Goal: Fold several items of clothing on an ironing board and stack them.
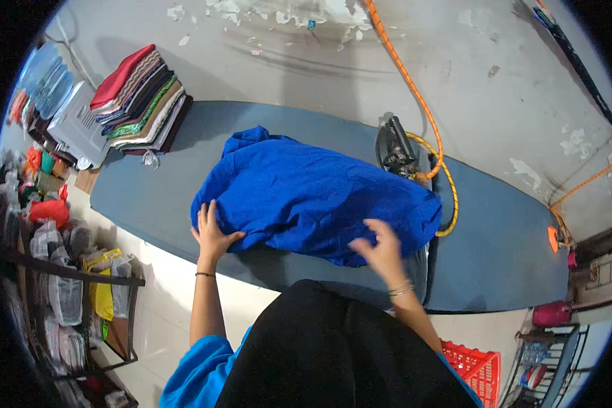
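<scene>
A crumpled royal-blue cloth (306,194), perhaps a garment, lies bunched across the middle of a blue-grey padded ironing surface (494,245). My left hand (214,234) rests on the cloth's left end, fingers spread and thumb pointing right. Over its lower right part is my right hand (385,252), slightly blurred, with thumb and fingers apart and nothing between them. Whether the right hand touches the fabric, I cannot tell. Just behind the cloth's right half sits an electric iron (400,145) with a dark handle, its lower part partly hidden by the cloth.
An orange cord (408,76) runs from the iron up the peeling wall. At the back left stands a stack of folded cloths (143,102) beside a white appliance (79,122). A rack with bags (66,285) is at lower left, a red plastic basket (474,372) at lower right.
</scene>
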### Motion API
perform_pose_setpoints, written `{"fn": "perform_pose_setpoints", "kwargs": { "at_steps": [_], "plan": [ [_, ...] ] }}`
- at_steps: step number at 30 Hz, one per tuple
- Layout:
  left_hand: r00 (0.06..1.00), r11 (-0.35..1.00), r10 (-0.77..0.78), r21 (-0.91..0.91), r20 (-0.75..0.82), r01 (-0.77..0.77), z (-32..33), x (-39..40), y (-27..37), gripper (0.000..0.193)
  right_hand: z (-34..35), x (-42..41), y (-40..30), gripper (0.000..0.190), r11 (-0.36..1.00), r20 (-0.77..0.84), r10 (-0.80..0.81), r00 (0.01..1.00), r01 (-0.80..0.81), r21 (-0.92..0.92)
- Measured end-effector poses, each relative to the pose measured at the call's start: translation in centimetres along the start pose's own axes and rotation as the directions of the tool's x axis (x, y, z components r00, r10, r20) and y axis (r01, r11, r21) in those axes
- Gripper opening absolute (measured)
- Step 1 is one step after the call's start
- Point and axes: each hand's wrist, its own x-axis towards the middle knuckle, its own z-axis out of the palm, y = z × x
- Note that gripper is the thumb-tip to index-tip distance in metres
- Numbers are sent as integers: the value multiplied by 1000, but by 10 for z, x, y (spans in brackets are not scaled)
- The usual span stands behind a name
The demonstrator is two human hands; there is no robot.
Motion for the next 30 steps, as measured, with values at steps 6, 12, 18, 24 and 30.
{"fn": "perform_pose_setpoints", "kwargs": {
  "at_steps": [6,12,18,24,30],
  "plan": [
    [945,953,-223,-256,-240,160,-5,-12,-28,57,37,33,-17,26,993,266,93,959,-70,-95],
    [801,824,-145,-519,-581,-228,-125,39,40,26,-101,111,-66,24,870,-99,1,995,48,490],
    [769,866,174,-276,-616,-417,-197,129,133,32,-221,166,-83,7,915,-224,-236,946,294,278],
    [880,919,247,-189,-406,-345,-63,135,114,44,-202,148,12,30,818,-411,-40,911,-207,-536],
    [972,841,215,-487,-99,-235,39,-13,104,49,-89,30,-2,27,995,303,-100,948,94,32]
  ]
}}
